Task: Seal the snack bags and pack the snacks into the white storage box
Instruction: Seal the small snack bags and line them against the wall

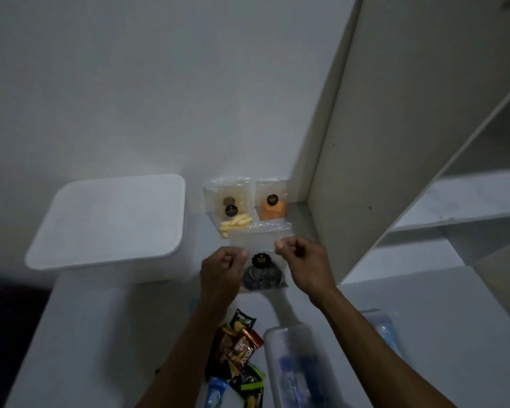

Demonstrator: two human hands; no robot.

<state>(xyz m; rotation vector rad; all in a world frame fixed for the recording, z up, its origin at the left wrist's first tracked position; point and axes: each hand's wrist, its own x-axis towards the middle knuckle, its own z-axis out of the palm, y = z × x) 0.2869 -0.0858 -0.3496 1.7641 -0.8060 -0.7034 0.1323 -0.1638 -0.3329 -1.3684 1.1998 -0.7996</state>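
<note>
Clear snack bag (259, 245) with dark contents is held upright between both hands, above the white counter (106, 334). Left hand (223, 269) pinches the bag's left edge; right hand (302, 262) pinches its right edge, both narrowly closed on the plastic below the top strip. The seal's state cannot be told.

Judgement: the step in hand is closing this bag. To do it well, slide the pinched fingers along the whole strip, end to end, keeping the contents low.

Beyond the hands, two more clear bags (228, 207) lean against the wall. Left of the left hand stands the white storage box (109, 219), lid on. Near the forearms lie wrapped snack packets (237, 354) and a clear container (295, 366).
</note>
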